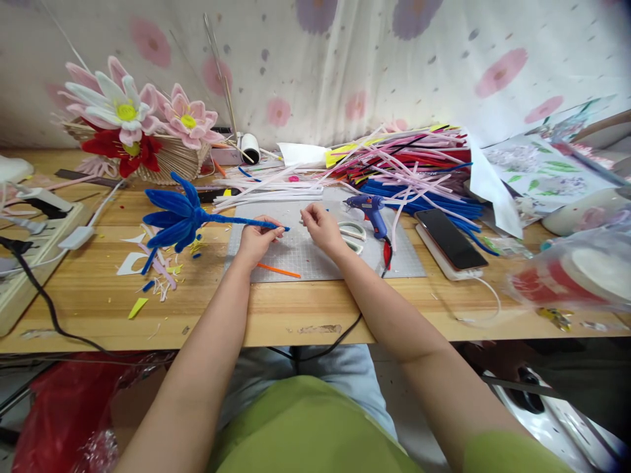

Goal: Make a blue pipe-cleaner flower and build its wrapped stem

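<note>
A blue pipe-cleaner flower (172, 215) lies sideways in the air, its petals to the left and its fuzzy stem to the right. My left hand (259, 240) is closed around that stem near its free end, which pokes out past the fingers. A short way to the right, my right hand (323, 226) is curled with thumb and fingers together, apart from the stem; what it pinches, if anything, is too small to tell. Both hands are over a grey cutting mat (325, 270). Scissors with pale handles (355, 231) and a blue glue gun (371, 211) lie beside my right hand.
Bundled pipe cleaners (394, 157) are heaped behind the mat. An orange pipe cleaner (279, 270) lies in front of my left hand, and scraps (162, 269) at left. A phone (451, 238) and bagged cup (566, 276) stand right; finished flowers (125, 112) and a power strip (44, 256) left.
</note>
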`<state>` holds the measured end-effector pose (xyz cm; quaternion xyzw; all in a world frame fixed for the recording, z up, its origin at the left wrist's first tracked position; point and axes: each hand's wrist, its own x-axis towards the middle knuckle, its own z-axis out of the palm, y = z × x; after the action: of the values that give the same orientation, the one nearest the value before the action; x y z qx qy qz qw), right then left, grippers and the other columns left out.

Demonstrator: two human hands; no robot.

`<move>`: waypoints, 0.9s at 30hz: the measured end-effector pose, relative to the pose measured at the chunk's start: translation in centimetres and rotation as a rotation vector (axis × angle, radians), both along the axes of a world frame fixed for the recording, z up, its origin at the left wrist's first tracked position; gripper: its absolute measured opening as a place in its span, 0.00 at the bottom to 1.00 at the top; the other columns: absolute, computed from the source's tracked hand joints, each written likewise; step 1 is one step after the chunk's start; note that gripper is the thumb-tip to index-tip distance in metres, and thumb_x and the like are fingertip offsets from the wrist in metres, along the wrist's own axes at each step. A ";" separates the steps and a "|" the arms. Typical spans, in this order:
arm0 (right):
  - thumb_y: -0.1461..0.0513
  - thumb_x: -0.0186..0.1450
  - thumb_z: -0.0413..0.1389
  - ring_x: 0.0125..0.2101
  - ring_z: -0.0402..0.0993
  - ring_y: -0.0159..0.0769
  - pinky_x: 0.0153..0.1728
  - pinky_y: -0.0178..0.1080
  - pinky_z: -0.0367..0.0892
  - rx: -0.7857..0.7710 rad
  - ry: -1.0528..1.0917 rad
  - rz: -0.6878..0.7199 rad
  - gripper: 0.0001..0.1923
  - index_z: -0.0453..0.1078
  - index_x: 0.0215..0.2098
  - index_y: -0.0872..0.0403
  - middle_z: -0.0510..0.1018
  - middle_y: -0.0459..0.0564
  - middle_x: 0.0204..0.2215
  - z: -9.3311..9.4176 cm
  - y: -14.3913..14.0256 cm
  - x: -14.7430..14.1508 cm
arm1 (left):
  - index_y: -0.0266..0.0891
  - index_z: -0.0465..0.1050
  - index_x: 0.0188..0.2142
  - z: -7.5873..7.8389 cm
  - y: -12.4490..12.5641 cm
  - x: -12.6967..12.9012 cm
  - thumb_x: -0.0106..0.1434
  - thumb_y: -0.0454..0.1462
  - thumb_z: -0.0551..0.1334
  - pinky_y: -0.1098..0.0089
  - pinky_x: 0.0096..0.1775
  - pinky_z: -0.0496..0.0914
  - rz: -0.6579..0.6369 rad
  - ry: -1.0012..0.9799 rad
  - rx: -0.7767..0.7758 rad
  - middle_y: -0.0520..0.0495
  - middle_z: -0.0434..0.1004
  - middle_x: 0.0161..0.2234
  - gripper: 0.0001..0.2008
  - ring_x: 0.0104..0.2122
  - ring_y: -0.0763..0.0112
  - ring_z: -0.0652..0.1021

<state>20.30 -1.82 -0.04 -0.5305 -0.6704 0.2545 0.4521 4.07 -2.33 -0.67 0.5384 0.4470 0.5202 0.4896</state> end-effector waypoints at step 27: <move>0.56 0.63 0.42 0.20 0.58 0.27 0.24 0.32 0.54 -0.133 -0.077 0.008 0.17 0.55 0.19 0.53 0.62 0.42 0.15 0.4 0.1 1.1 | 0.35 0.70 0.24 0.3 0.0 -0.1 0.44 0.36 0.67 0.76 0.23 0.65 0.011 0.013 -0.010 0.52 0.71 0.19 0.09 0.20 0.76 0.71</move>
<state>21.39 -1.72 0.35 -0.5659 -0.6713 0.2795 0.3886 3.99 -2.35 -0.38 0.5369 0.4557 0.5172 0.4864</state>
